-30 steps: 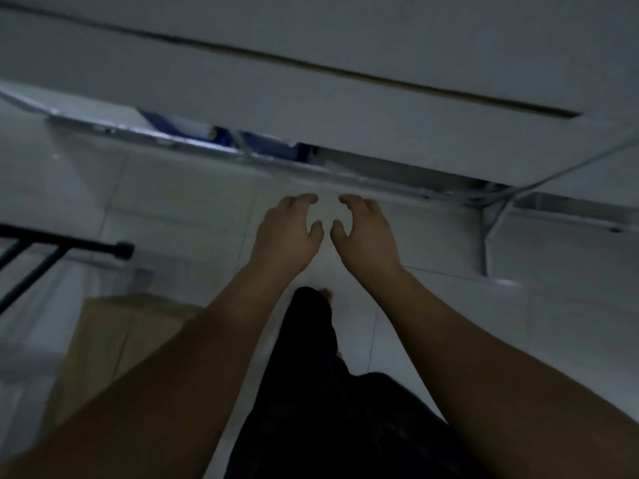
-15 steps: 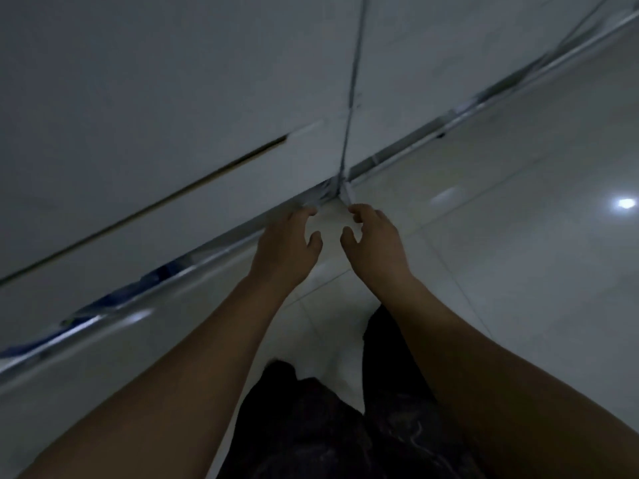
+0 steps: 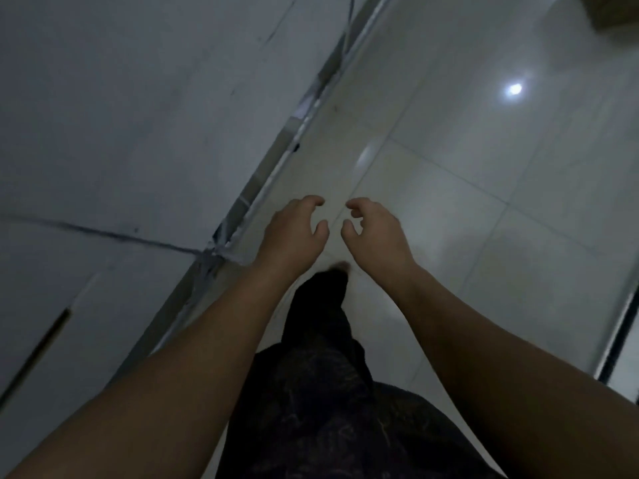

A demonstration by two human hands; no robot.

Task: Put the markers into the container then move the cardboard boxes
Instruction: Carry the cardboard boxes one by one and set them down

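Note:
My left hand and my right hand are held out side by side in front of me, palms down, fingers curled and apart, with nothing in them. They hover over a pale tiled floor. A brown cardboard box shows only as a corner at the top right edge, far from both hands. No markers or container are in view.
A grey-white wall with a metal base strip runs diagonally along my left. My dark-trousered leg steps forward below the hands. A dark-edged frame stands at the right edge. A ceiling light reflects on the floor.
The view has swung to the right along the wall; the cardboard at the lower left and the black rack have left view. A box corner has appeared at top right. Both hands stay empty.

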